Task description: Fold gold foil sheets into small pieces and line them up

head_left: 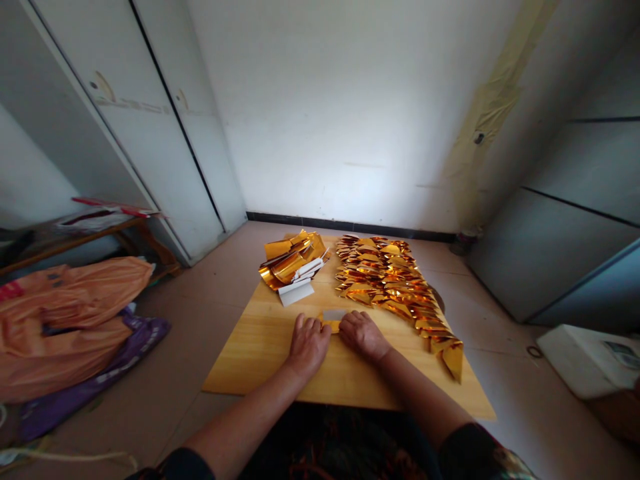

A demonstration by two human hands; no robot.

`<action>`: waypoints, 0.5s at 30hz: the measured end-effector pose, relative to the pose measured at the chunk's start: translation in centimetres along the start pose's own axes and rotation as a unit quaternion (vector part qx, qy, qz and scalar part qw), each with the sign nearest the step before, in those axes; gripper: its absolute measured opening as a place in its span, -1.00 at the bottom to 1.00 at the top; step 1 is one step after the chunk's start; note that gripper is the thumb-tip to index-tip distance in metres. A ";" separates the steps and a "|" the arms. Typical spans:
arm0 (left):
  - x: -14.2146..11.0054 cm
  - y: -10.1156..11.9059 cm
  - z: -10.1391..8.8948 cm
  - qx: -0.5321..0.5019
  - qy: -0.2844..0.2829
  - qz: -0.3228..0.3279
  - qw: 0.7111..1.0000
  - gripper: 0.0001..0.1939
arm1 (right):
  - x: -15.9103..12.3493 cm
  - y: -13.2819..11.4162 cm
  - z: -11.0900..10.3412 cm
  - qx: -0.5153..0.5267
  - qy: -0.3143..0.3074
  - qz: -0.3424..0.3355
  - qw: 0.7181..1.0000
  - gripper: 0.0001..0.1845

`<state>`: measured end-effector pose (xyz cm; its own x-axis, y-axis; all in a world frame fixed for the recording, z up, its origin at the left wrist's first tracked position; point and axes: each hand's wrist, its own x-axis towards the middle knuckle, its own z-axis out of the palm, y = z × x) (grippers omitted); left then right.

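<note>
Between my hands a sheet of gold foil paper (331, 325) lies on the wooden board, partly folded, its pale back showing along the far side. My left hand (309, 342) presses on its left end with the fingers curled. At the other end my right hand (364, 335) holds it down, fingers bent and close together. Beyond my left hand sits a loose pile of gold foil paper sheets (290, 261), some turned to their white side. Rows of folded gold foil pieces (380, 267) stand packed together on the right, running down toward the near right corner.
The wooden board (250, 360) rests low over a tiled floor, near a white wall. Grey cabinets (165, 120) stand at the left, with an orange bag (75, 320) and a purple bag (100, 373) below. A white box (590, 353) is at the right.
</note>
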<state>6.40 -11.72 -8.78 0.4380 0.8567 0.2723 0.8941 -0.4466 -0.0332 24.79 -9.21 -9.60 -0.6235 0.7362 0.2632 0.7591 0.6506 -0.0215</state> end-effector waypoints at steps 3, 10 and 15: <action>-0.2 -0.1 0.1 0.010 -0.001 -0.001 1.000 -0.83 | -0.4 0.4 0.0 0.050 0.013 -0.001 0.999 -0.86; -0.3 0.0 -0.1 0.016 -0.019 -0.003 1.000 -0.82 | -0.3 1.3 1.2 0.117 0.071 0.023 0.990 -0.83; -0.9 0.1 -0.2 0.004 -0.021 -0.005 1.000 -0.77 | -0.5 1.8 1.6 0.167 0.091 0.002 0.982 -0.85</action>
<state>6.05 -12.62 -8.83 0.4327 0.8714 0.2313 0.8990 -0.4362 -0.0384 26.14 -8.14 -11.26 -0.5536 0.7128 0.4306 0.6389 0.6952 -0.3293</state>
